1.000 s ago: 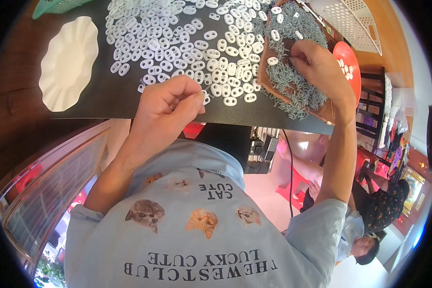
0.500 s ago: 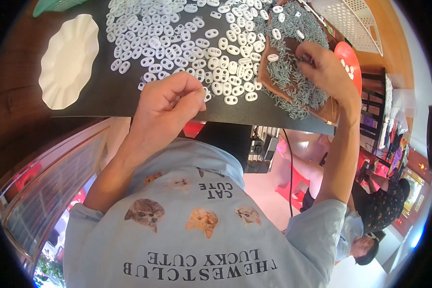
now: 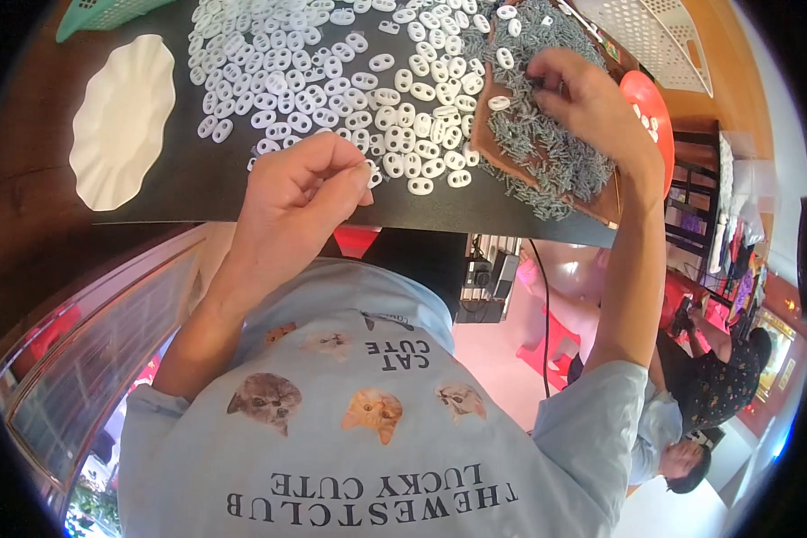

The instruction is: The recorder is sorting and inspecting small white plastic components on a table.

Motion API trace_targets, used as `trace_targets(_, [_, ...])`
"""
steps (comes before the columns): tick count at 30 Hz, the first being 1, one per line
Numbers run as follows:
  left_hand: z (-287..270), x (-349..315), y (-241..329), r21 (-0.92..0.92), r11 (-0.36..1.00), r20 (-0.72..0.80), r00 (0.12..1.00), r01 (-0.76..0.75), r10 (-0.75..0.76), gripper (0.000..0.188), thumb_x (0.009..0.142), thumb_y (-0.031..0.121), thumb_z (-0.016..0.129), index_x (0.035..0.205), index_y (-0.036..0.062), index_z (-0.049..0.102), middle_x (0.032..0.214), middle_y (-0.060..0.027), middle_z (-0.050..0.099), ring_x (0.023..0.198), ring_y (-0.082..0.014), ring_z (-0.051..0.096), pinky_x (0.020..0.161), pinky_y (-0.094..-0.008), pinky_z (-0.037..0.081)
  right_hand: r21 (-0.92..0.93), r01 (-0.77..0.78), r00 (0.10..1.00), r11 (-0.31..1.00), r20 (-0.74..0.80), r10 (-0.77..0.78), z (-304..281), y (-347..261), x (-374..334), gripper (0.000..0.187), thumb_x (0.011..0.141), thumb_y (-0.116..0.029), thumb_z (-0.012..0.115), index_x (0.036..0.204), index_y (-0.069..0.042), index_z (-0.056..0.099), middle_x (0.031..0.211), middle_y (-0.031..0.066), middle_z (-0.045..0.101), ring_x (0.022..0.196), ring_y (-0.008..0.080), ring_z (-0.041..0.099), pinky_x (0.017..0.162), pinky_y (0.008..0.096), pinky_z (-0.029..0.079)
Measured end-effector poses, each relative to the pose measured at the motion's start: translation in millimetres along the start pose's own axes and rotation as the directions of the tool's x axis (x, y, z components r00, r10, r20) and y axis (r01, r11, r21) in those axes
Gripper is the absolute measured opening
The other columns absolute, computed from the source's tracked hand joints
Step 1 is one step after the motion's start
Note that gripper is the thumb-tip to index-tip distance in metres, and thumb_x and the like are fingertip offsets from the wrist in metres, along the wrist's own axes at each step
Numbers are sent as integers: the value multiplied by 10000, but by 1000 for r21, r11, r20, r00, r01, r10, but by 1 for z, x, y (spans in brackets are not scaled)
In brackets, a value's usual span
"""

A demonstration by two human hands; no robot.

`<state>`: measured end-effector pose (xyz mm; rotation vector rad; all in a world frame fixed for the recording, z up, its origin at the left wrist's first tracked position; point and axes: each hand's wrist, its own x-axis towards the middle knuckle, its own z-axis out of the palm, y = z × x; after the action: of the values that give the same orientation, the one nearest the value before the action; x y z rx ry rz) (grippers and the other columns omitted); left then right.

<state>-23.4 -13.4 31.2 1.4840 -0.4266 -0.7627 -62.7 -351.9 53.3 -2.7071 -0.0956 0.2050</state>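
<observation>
My left hand (image 3: 300, 193) is above the table's near edge, thumb and forefinger pinched together. At its fingertips a white oval piece with two holes (image 3: 374, 174) shows in part, and the fingers hide the rest. My right hand (image 3: 592, 103) reaches over a heap of small grey screw-like pieces (image 3: 547, 152), its fingers curled. Something small and dark (image 3: 537, 82) shows between its fingertips, too small to name for sure. Many more white two-hole oval pieces (image 3: 305, 90) lie spread between my hands and beyond, and a few rest on the grey heap.
A cream wavy-edged dish (image 3: 121, 121) stands at the left of the dark table (image 3: 350, 212), below a green basket (image 3: 108, 16). The grey heap lies on a brown sheet (image 3: 486, 134). Right of it are a red plate (image 3: 662, 134) and a white perforated basket (image 3: 646, 45). Another person (image 3: 708, 386) sits at lower right.
My right hand has moved a little left and farther away over the grey heap, its fingers a bit more spread. The left hand keeps its pinch. The whole view has shifted slightly.
</observation>
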Motion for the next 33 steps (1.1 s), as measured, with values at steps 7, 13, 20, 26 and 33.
trace_targets(7, [-1, 1, -1, -1, 1000, -14, 1000, -12, 12, 90, 915, 63, 571, 860, -2, 600, 736, 7, 593, 645, -9, 468, 564, -174, 376, -127, 10, 955, 992, -294, -47, 0, 36, 2, 188, 839, -23, 618, 1026, -19, 602, 819, 61, 572, 767, 158, 556, 726, 290, 466])
trace_targets(13, [-5, 0, -3, 12, 1000, -6, 1000, 20, -20, 88, 914, 65, 574, 863, 0, 604, 735, 6, 596, 644, -13, 471, 566, -176, 377, -1, -43, 998, 999, -52, 43, 1, 0, -21, 241, 829, -17, 621, 1068, -18, 596, 878, 73, 584, 806, 181, 574, 759, 302, 476])
trace_targets(20, [-3, 0, -3, 3, 1000, -12, 1000, -11, 11, 89, 917, 67, 572, 868, 0, 603, 736, 6, 596, 652, -14, 475, 575, -175, 381, -22, -12, 986, 1000, -164, 8, 2, 10, -20, 286, 822, -2, 611, 1104, -42, 589, 916, 92, 587, 827, 217, 591, 743, 317, 480])
trace_targets(26, [-3, -1, -2, -2, 1000, -8, 1000, -14, 14, 92, 920, 69, 573, 872, -4, 601, 738, 3, 595, 663, -18, 490, 581, -179, 389, -257, -34, 947, 966, -317, -51, 1, 17, -8, 214, 836, -22, 595, 1050, -24, 589, 892, 125, 591, 787, 265, 594, 701, 350, 475])
trace_targets(33, [-5, 0, -4, -15, 1000, -11, 1000, -6, 5, 87, 922, 68, 570, 875, 1, 599, 744, 3, 596, 662, -14, 480, 582, -174, 385, -114, -107, 988, 988, -119, 93, -1, -11, -18, 99, 834, -56, 602, 910, 9, 598, 790, 142, 607, 746, 295, 602, 668, 368, 463])
